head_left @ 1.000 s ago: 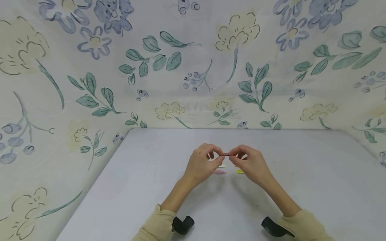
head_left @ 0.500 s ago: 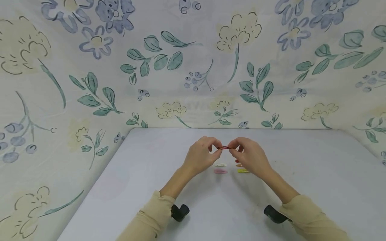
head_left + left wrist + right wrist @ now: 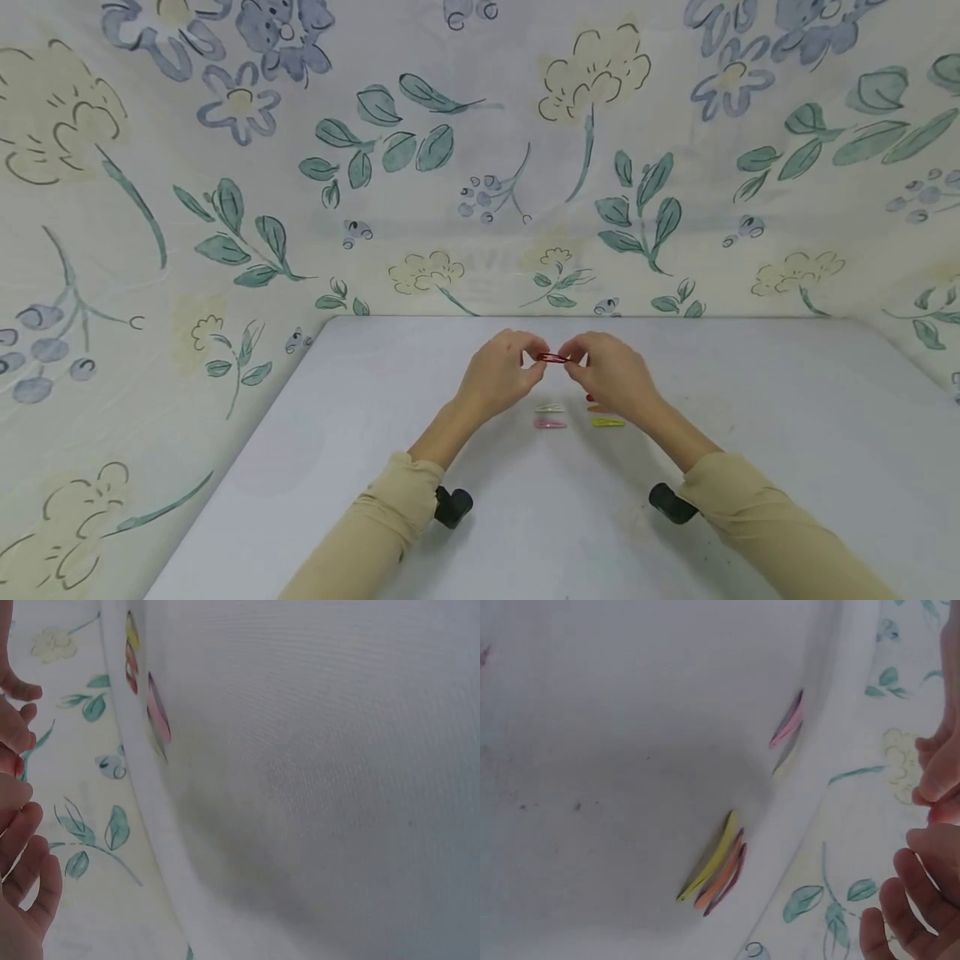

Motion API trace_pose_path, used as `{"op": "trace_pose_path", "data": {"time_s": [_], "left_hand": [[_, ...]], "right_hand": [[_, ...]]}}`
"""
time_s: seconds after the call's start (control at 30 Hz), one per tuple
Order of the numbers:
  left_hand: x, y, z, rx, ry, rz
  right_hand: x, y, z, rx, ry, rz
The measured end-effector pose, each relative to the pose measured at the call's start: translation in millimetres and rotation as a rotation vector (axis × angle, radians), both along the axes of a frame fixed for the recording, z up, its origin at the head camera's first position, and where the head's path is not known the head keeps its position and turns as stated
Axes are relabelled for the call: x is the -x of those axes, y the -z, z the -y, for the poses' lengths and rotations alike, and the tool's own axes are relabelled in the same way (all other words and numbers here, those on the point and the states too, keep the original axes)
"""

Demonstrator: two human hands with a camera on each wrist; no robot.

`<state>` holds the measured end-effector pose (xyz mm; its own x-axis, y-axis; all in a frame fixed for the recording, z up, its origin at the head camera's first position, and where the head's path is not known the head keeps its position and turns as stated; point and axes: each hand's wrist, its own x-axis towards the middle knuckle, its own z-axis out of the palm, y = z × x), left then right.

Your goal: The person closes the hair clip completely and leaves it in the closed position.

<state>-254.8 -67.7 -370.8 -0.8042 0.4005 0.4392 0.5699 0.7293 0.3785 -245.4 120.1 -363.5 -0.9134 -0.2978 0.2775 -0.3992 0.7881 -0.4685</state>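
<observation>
A dark red snap hair clip [image 3: 553, 358] is held up above the far part of the table, lying roughly level. My left hand [image 3: 498, 371] pinches its left end between thumb and forefinger. The right end is pinched the same way by my right hand [image 3: 615, 379]. Below them on the table lie a white hair clip [image 3: 550, 408] and a pink one [image 3: 550, 423] on the left. On the right are a yellow clip [image 3: 607, 422], an orange clip [image 3: 720, 874] and a red clip [image 3: 730, 881], partly hidden by my right hand in the head view.
The white table [image 3: 360, 400] ends at a back edge against a floral cloth [image 3: 480, 167]. Black wrist devices [image 3: 453, 507] hang from both sleeves over the table. Small dark specks [image 3: 577, 806] show on the surface.
Both hands have risen and moved slightly away from me with the red clip between them. More of that clip and of the clips on the table now shows.
</observation>
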Motion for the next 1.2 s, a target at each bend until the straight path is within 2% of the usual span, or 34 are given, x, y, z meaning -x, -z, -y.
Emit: {"op": "trace_pose_path", "data": {"time_s": [0.2, 0.53, 0.63, 0.93, 1.2], "left_hand": [[4.3, 6.2, 0, 0.065, -0.018, 0.065], [9.4, 21.6, 0, 0.147, -0.032, 0.272], [10.3, 25.5, 0, 0.165, -0.021, 0.307], [9.2, 29.7, -1, 0.183, -0.008, 0.387], [11.1, 29.9, -1, 0.185, -0.001, 0.435]], "right_hand": [[5.3, 6.1, 3, -0.039, 0.002, 0.060], [14.2, 24.4, 10, -0.144, -0.023, 0.183], [15.3, 29.6, 11, -0.156, -0.029, 0.213], [15.9, 40.6, 11, -0.230, -0.069, 0.199], [14.6, 40.7, 12, -0.250, -0.074, 0.180]]}}
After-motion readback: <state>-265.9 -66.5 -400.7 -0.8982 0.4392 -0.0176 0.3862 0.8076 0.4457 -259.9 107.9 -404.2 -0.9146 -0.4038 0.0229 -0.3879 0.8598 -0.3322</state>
